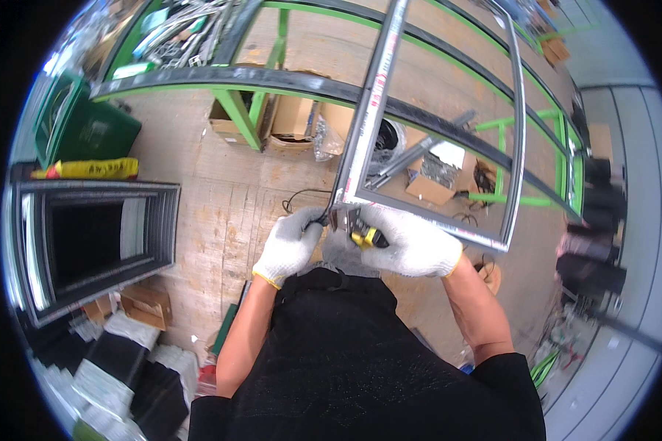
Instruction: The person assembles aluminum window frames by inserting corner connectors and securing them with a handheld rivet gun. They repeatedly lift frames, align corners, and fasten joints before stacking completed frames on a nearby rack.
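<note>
A grey window frame (518,140) with printed protective film lies on the rails of a green-legged work stand, its near left corner toward me. At that corner my left hand (290,246), in a white knit glove with a yellow cuff, is closed with fingertips pinching a thin black strip (301,194) that curls off to the left. My right hand (412,242), gloved alike, is closed around a yellow-and-black hand tool (365,237) just below the corner. The tool's metal end points up at the frame; its exact kind is partly hidden by my fingers.
Black-padded rails of the green stand (309,81) cross ahead. Cardboard boxes (294,117) sit beneath. Stacked dark frames (165,228), a yellow bag (88,169) and a green bin (95,128) stand left. Wrapped profiles (110,367) lie lower left. A grey wall (640,220) runs along the right.
</note>
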A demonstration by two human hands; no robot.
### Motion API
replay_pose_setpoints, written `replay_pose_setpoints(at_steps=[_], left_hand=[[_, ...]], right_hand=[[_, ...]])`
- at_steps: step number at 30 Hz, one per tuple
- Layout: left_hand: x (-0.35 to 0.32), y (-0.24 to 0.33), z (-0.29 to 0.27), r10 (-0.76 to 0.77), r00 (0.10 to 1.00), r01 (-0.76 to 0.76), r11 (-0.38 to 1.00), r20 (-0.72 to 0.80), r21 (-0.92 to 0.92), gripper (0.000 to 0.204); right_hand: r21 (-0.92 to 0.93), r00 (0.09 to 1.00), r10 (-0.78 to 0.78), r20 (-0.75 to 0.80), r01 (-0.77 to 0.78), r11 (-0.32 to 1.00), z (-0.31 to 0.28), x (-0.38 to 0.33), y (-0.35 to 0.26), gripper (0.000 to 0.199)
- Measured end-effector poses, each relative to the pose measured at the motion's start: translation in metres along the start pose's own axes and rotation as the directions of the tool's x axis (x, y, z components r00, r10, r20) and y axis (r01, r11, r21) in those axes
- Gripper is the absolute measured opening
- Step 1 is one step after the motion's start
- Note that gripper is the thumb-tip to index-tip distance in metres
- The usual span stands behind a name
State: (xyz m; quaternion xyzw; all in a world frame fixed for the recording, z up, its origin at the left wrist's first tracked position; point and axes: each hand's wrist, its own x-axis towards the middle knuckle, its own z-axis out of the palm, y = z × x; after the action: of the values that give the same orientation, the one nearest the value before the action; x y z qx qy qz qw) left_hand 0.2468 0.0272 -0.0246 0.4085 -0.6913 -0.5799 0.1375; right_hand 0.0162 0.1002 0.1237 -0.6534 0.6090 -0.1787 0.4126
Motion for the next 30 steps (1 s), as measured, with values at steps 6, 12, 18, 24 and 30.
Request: replay_pose_setpoints(at_steps=[6, 12, 18, 24, 30], left_hand=[[-0.025, 0.005, 0.043, -0.186, 0.947, 0.158, 0.98, -0.262, -0.123, 0.03], [-0.035, 0.042, 0.082, -0.545, 0.775, 0.25, 0.728, -0.319, -0.638, 0.032], [-0.027, 0.058, 0.116, -0.659, 0.628, 0.08, 0.585, -0.415, -0.807, 0.034], [-0.02, 0.056, 0.133, -0.624, 0.563, 0.016, 0.664, -0.542, -0.748, 0.03], [-0.004, 0.075, 0.135, -0.666, 0.538, -0.163, 0.52, -0.517, -0.838, 0.031]], right_hand=[[0.0, 0.994, 0.07, 0.081, -0.07, 0.998, -0.046, 0.096, 0.005, 0.038], [-0.297, 0.775, -0.343, 0.532, 0.549, 0.781, -0.042, 0.175, 0.018, 0.028], [-0.309, 0.447, -0.122, 0.886, 0.767, 0.562, 0.0, 0.201, 0.016, 0.032], [-0.203, 0.343, -0.121, 0.931, 0.766, 0.61, 0.014, 0.209, 0.012, 0.039], [-0.316, 0.36, 0.069, 0.93, 0.69, 0.651, 0.003, 0.215, 0.0, 0.048]])
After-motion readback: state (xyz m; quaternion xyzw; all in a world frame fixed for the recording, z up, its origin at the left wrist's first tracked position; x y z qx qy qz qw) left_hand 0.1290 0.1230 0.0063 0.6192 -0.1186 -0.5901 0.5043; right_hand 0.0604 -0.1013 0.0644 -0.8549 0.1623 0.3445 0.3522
